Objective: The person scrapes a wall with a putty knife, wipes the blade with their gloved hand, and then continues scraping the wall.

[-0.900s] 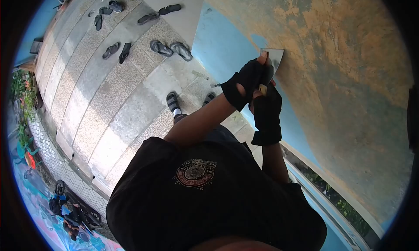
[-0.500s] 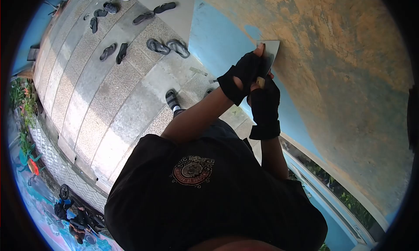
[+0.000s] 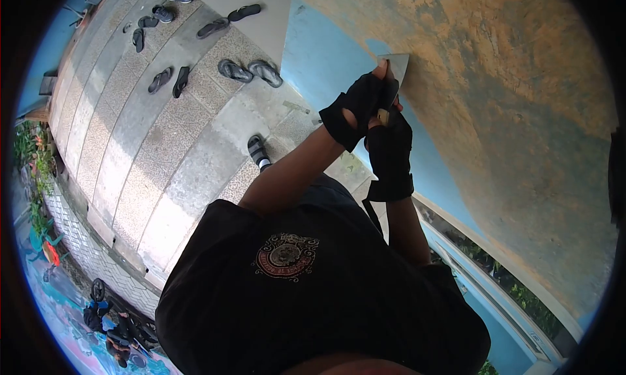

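A wide-bladed scraper (image 3: pixel 398 69) is held in both hands, its blade edge at the wall (image 3: pixel 508 114). My right hand (image 3: pixel 391 150), in a black fingerless glove, is closed around the handle, where a bit of tan shows. Close above it, my left hand (image 3: pixel 364 101), gloved the same way, is closed on the scraper at the blade, its thumb against the metal. The wall is patchy tan, brown and grey, with a light blue painted area beside it. The fingers behind the tool are partly hidden.
Several dark sandals and flip-flops (image 3: pixel 250 71) lie on the tiled floor (image 3: pixel 176 137) to the left. My sandaled foot (image 3: pixel 257 149) stands near the wall. A parked motorbike (image 3: pixel 124 323) is at the lower left, and plants (image 3: pixel 39 153) grow along the edge.
Both hands and the scraper have shifted slightly left and up along the wall. The grip looks the same.
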A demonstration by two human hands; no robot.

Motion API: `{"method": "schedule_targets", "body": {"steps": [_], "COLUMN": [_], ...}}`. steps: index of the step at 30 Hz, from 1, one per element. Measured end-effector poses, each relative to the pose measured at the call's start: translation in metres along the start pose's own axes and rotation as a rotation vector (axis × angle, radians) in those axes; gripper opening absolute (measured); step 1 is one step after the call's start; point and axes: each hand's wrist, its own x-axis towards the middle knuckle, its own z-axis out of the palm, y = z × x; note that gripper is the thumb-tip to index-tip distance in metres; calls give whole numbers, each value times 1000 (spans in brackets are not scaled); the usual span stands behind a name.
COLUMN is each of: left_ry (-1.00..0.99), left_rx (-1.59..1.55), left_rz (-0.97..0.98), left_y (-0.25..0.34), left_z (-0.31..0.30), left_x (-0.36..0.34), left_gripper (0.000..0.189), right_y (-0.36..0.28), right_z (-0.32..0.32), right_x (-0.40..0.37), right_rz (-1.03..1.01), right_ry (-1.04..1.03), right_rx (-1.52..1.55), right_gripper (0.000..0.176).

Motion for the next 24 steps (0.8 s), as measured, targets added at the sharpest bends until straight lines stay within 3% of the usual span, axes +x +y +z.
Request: {"method": "schedule_targets", "body": {"steps": [7,12,14,24], "left_ry": [-19,30,51,25], "left_rx": [47,80,62,65], "left_rz": [-30,15,-1,5], "left_y": [-1,-5,-2,3], "left_z": [-8,1,-7,-6], "left_x": [3,-1,6,1], "left_gripper": [59,53,60,56], "right_y": [1,-9,-9,-7], "right_z": [-5,-5,-1,7], "right_x": [-7,-11,-2,3], "right_rz": [13,5,-6,-6], "right_ry": [-40,47,13,10], "right_rx": [-2,48,-21,-95], "right_gripper": [9,11,10,7]}}
